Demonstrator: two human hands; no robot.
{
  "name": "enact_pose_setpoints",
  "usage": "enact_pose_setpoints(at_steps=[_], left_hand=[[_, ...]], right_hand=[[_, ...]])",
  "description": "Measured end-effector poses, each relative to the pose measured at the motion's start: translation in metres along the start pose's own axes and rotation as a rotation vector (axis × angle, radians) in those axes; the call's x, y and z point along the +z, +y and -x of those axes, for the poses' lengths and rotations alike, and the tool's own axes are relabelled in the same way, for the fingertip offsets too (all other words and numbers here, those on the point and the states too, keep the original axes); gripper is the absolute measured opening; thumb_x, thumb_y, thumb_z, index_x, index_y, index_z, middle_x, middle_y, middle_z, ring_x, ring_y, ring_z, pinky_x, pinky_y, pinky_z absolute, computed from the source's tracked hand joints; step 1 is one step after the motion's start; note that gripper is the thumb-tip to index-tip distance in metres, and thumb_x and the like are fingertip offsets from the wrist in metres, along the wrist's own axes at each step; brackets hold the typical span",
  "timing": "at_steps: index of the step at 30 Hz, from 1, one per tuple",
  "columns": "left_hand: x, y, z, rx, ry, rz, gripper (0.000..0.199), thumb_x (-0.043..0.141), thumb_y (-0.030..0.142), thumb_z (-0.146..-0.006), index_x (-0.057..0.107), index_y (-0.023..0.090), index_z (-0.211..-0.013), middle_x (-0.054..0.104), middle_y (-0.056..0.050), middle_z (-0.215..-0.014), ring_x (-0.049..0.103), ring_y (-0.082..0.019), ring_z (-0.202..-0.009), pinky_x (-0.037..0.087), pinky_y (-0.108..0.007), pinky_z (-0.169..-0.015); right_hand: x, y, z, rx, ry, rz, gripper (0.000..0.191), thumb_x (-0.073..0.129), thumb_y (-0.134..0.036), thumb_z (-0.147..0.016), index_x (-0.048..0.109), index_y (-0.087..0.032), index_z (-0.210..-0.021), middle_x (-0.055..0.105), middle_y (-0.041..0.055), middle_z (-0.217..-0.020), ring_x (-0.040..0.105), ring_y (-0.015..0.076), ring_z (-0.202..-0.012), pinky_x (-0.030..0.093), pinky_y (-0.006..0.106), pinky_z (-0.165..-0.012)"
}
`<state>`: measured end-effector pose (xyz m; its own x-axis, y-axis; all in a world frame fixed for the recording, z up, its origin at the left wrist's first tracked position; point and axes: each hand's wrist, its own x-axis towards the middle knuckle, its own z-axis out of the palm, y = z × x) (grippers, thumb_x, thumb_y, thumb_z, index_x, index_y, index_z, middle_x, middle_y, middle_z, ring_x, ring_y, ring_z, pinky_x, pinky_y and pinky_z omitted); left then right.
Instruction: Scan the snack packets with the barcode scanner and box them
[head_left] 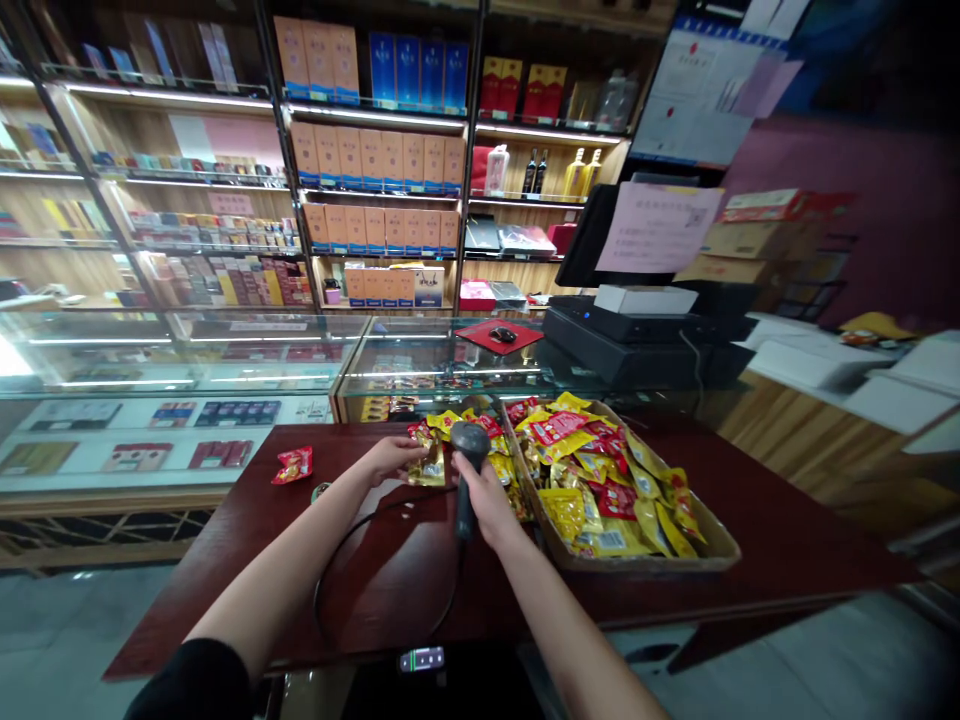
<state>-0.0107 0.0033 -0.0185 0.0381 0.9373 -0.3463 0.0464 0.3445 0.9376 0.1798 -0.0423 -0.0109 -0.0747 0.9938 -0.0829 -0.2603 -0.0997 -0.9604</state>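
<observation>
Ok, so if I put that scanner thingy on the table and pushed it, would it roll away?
Probably not far: the scanner has a long handle, so it might just rock or swivel. Its cord could tug it back. It looks stiff, since the handle sticks out straight.

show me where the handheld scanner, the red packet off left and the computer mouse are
Handheld scanner (464,508): head view, on its handle.
Red packet (292,465): head view, middle of its wrapper.
Computer mouse (503,335): head view, on its top.
</observation>
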Motion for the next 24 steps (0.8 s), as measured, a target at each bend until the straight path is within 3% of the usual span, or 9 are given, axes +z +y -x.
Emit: enact_pose_setpoints(at_steps=[2,6,12,19,22,24], left_hand=[[0.010,0.013,0.008,0.016,-0.079,0.014,0.056,0.084,0.046,-0.052,0.071,0.015,-0.096,0.070,-0.006,-0.085,0.061,-0.013,-0.064,0.046,-0.022,-0.054],[0.041,0.042,0.018,0.077,-0.201,-0.046,0.051,0.081,0.047,-0.057,0.072,0.014,-0.094,0.071,-0.007,-0.087,0.062,-0.014,-0.068,0.046,-0.022,-0.054],[0.116,0.075,0.002,0.131,-0.415,-0.087,0.049,0.082,0.045,-0.056,0.073,0.012,-0.091,0.069,-0.007,-0.082,0.062,-0.014,-0.068,0.049,-0.023,-0.058],[0.218,0.091,-0.027,0.164,-0.431,-0.198,0.038,0.082,0.043,-0.056,0.072,0.014,-0.080,0.067,-0.003,-0.073,0.060,-0.013,-0.062,0.050,-0.025,-0.054],[0.248,0.091,-0.031,0.169,-0.419,-0.244,0.036,0.082,0.041,-0.057,0.071,0.014,-0.080,0.067,-0.003,-0.069,0.061,-0.014,-0.061,0.053,-0.026,-0.054],[0.256,0.089,-0.034,0.173,-0.402,-0.271,0.036,0.082,0.039,-0.058,0.071,0.013,-0.081,0.067,-0.003,-0.066,0.062,-0.016,-0.061,0.053,-0.027,-0.054]], right_hand=[[-0.006,-0.015,-0.009,-0.003,0.042,-0.072,0.041,0.071,-0.042,-0.069,0.061,-0.022,-0.104,0.068,0.0036,-0.105,0.064,0.0198,-0.097,0.054,0.030,-0.075],[-0.026,-0.047,-0.017,0.085,0.043,-0.215,0.036,0.070,-0.038,-0.070,0.062,-0.020,-0.100,0.070,0.0055,-0.098,0.067,0.0191,-0.086,0.052,0.026,-0.060],[-0.084,-0.092,-0.013,-0.031,0.178,-0.223,0.028,0.070,-0.036,-0.071,0.066,-0.015,-0.088,0.072,0.0062,-0.085,0.067,0.0174,-0.079,0.051,0.025,-0.068],[-0.159,-0.122,-0.001,-0.170,0.320,-0.153,0.034,0.072,-0.040,-0.067,0.066,-0.017,-0.091,0.072,0.0043,-0.087,0.066,0.0203,-0.087,0.051,0.028,-0.075],[-0.183,-0.123,0.003,-0.196,0.355,-0.155,0.033,0.071,-0.039,-0.069,0.065,-0.017,-0.092,0.072,0.0059,-0.089,0.067,0.0221,-0.088,0.051,0.031,-0.074],[-0.192,-0.123,0.005,-0.211,0.394,-0.143,0.033,0.070,-0.038,-0.070,0.064,-0.017,-0.094,0.072,0.0065,-0.093,0.067,0.0223,-0.090,0.051,0.031,-0.075]])
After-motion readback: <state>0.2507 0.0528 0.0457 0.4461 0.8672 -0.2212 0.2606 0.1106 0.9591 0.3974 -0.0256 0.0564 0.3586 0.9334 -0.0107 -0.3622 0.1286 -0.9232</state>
